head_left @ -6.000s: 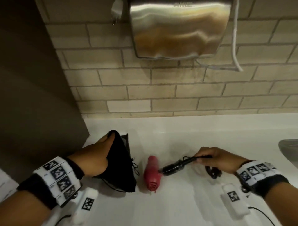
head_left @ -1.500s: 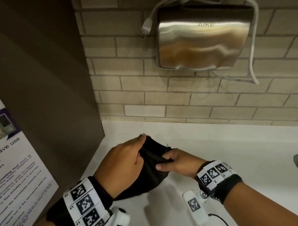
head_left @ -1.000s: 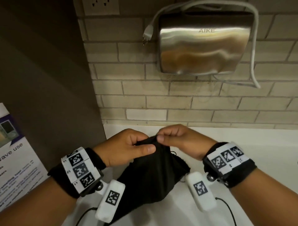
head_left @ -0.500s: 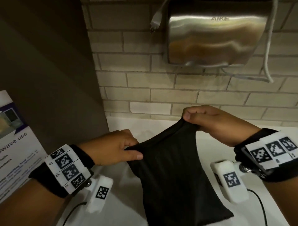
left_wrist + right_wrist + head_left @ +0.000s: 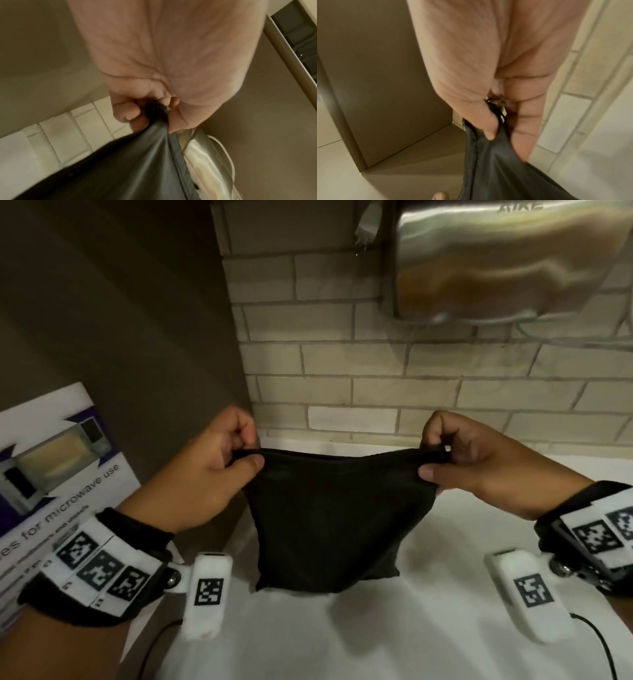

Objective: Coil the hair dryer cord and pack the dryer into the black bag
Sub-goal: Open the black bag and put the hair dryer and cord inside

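The black bag (image 5: 335,515) hangs above the white counter (image 5: 428,628), its top hem stretched wide between both hands. My left hand (image 5: 239,453) pinches the hem's left corner, thumb in front. My right hand (image 5: 435,460) pinches the right corner. In the left wrist view my left hand (image 5: 154,112) grips the bunched fabric of the black bag (image 5: 120,169). In the right wrist view my right hand (image 5: 496,121) pinches the hem and drawstring of the black bag (image 5: 496,169). The hair dryer and its cord are out of sight.
A steel wall-mounted hand dryer (image 5: 507,258) hangs on the brick wall above right, with a loose white plug (image 5: 366,227) beside it. A brown partition (image 5: 120,320) stands on the left, carrying a microwave notice (image 5: 44,460).
Six seconds ago the red dryer lay on the counter beside the bag. Since then both hands lifted the bag and pulled its hem apart, wider now than half a second ago.
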`<state>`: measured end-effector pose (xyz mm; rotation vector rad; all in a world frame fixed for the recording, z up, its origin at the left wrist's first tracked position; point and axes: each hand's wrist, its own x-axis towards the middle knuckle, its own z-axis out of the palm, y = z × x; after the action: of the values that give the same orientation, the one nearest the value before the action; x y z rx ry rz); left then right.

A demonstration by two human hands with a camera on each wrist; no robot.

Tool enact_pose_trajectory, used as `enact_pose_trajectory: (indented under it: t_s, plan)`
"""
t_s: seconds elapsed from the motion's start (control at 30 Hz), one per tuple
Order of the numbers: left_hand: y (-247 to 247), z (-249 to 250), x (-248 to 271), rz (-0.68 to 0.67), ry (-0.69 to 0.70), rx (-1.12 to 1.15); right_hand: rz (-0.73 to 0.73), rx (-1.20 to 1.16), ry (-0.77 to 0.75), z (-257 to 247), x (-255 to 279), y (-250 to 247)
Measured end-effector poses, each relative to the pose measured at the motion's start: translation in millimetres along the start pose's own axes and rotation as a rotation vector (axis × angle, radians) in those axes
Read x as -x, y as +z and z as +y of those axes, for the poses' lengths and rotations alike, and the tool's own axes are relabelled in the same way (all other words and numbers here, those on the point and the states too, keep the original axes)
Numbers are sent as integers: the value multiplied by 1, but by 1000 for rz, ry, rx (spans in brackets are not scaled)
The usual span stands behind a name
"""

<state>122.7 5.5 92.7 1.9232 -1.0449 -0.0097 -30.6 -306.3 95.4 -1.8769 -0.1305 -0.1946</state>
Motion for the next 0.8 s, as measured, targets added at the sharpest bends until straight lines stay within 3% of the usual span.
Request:
enact_pose_trajectory:
  t_s: [0.13, 0.3, 0.43, 0.5, 0.57, 0.67, 0.8]
  plan:
    - [-11, -3, 2, 102, -29, -158, 11, -91, -7, 20, -12, 26]
    - [-9, -16, -11, 320, -168, -308, -77, -208, -7, 37, -32, 53]
    - [0, -43, -43, 312, -226, -505, 139, 85, -72, 60, -69, 59]
    - [8, -62, -62, 253, -229, -584, 228, 238, -72, 81, -93, 60]
    - [16, -84, -80, 110, -322, -650, 259, 378, -39, 103, -115, 62]
    - [30, -114, -100, -61, -448, -751, 189, 523, 113, 130, -135, 72]
    - [48, -146, -114, -223, -565, -811, 119, 485, 295, 157, -146, 84]
